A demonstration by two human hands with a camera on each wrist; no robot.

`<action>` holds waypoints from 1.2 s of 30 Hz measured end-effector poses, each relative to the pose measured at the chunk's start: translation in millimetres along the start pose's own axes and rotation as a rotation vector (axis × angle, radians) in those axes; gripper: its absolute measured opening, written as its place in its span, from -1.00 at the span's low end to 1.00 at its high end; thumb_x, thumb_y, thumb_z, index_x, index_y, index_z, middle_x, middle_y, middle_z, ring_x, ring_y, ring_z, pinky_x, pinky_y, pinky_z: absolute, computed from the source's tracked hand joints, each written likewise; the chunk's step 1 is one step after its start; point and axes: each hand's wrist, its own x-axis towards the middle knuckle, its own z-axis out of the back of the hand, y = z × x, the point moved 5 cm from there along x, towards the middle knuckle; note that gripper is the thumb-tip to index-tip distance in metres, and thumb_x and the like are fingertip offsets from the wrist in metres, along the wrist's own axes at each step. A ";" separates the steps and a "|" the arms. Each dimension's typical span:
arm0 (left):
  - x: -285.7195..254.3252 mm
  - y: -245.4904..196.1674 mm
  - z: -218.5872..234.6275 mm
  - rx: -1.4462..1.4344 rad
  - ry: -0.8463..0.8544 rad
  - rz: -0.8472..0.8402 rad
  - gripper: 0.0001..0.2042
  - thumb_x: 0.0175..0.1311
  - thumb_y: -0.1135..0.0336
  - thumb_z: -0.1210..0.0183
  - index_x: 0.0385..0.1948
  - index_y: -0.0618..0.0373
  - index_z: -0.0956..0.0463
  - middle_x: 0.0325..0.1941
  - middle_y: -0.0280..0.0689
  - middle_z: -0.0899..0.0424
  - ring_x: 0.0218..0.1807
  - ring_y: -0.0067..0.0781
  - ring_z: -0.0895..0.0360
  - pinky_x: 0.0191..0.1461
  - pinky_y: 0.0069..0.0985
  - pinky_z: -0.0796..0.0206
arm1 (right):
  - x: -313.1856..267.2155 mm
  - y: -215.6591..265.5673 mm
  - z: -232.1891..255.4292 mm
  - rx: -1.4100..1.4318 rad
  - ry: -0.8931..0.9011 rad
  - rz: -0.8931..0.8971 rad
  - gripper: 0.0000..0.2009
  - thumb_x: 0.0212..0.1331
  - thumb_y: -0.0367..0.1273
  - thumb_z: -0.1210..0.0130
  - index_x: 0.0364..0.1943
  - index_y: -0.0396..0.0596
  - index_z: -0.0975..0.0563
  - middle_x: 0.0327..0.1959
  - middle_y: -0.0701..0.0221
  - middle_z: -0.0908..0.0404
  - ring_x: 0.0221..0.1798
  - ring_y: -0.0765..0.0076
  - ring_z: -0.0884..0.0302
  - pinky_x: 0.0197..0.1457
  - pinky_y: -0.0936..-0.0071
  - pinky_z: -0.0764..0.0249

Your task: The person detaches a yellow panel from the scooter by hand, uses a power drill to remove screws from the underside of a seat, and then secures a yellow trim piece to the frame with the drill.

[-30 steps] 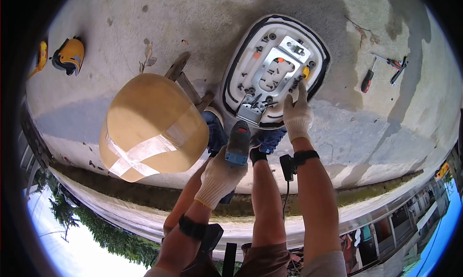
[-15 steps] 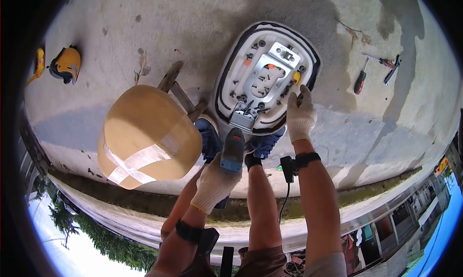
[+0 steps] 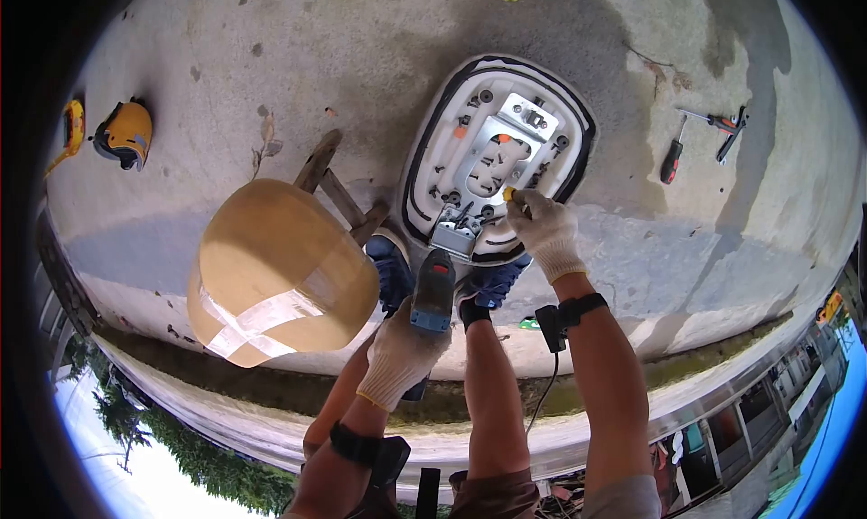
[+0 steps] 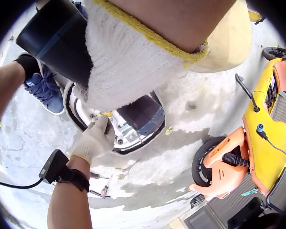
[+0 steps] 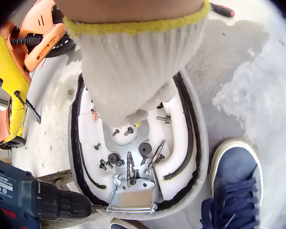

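Note:
A white shell [image 3: 424, 149] with a black edge strip lies on the ground, carrying a silver metal bracket [image 3: 519, 110], black screws and round washers. My gloved left hand [image 3: 404, 349] grips a dark blue power drill [image 3: 433, 291], its front end beside the shell's near edge; the drill [image 5: 16, 198] shows at lower left in the right wrist view. Over the shell's near right part, my gloved right hand [image 3: 549, 234] pinches a small yellow piece [image 3: 509, 194]. In the right wrist view the glove [image 5: 128, 71] hides most of that piece.
A tan padded seat [image 3: 280, 266] with white tape stands left, near a wooden piece [image 3: 346, 198]. An orange-and-black object [image 3: 126, 135] lies far left. A screwdriver [image 3: 671, 162] and other tools [image 3: 730, 130] lie right. A yellow vehicle [image 4: 262, 129] is at right in the left wrist view.
My right hand has moved from the shell's right side toward its near middle, taking hold of the yellow piece that lay there. My left hand still grips the drill.

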 end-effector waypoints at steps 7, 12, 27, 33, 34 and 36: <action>-2.3 -1.6 0.8 -0.020 0.009 0.004 -0.53 0.06 -0.02 -0.24 -0.03 0.00 -0.44 -0.23 -0.02 -0.69 -0.12 0.14 -0.62 -0.03 -0.04 -0.45 | 12.7 -19.1 11.6 0.111 -0.251 -0.031 -0.71 0.20 -0.10 -0.10 -0.14 0.11 -0.66 -0.31 0.22 -0.70 -0.24 0.08 -0.69 -0.15 0.26 -0.58; -4.6 -6.7 5.0 -0.016 -0.020 -0.024 -0.55 0.05 0.01 -0.25 -0.06 -0.01 -0.45 -0.27 -0.03 -0.69 -0.15 0.14 -0.62 -0.05 -0.04 -0.46 | 42.1 -13.5 22.7 -0.060 -0.292 -0.154 -0.65 0.27 -0.05 0.06 -0.06 0.14 -0.63 -0.22 0.19 -0.69 -0.13 -0.02 -0.65 -0.02 0.15 -0.54; -8.2 -0.8 9.2 -0.042 -0.018 -0.012 -0.47 0.00 0.00 -0.21 0.03 0.05 -0.45 -0.30 -0.11 -0.70 -0.19 -0.09 -0.68 -0.07 -0.23 -0.49 | 46.5 -12.5 7.4 0.165 -0.459 -0.340 -0.66 0.17 -0.07 -0.06 -0.17 0.06 -0.69 -0.28 0.16 -0.70 -0.20 0.04 -0.68 -0.09 0.21 -0.56; -9.2 0.9 11.0 -0.014 0.008 -0.008 -0.45 0.02 -0.04 -0.21 0.06 0.02 -0.43 -0.16 -0.06 -0.69 -0.10 -0.01 -0.65 0.00 -0.21 -0.48 | 51.9 -8.4 4.3 0.514 -0.520 -0.556 -0.61 0.17 -0.06 -0.06 -0.20 -0.04 -0.70 -0.29 0.17 -0.71 -0.24 0.09 -0.70 -0.14 0.24 -0.56; -10.1 1.5 10.1 -0.021 -0.006 -0.036 -0.46 0.06 -0.05 -0.21 0.07 -0.02 -0.40 -0.18 -0.02 -0.68 -0.09 0.08 -0.63 -0.01 -0.11 -0.46 | 53.8 -8.3 8.9 0.348 -0.479 -0.511 -0.62 0.17 -0.07 -0.09 -0.19 -0.05 -0.70 -0.30 0.19 -0.72 -0.26 0.13 -0.71 -0.16 0.26 -0.56; -9.6 -0.6 13.5 -0.031 -0.025 -0.065 -0.47 0.10 -0.06 -0.21 0.08 -0.06 -0.38 -0.19 0.01 -0.68 -0.09 0.16 -0.61 -0.03 -0.01 -0.44 | 54.8 -4.0 12.5 0.148 -0.460 -0.467 -0.64 0.15 -0.09 -0.15 -0.19 -0.08 -0.70 -0.33 0.25 -0.73 -0.33 0.24 -0.71 -0.20 0.31 -0.56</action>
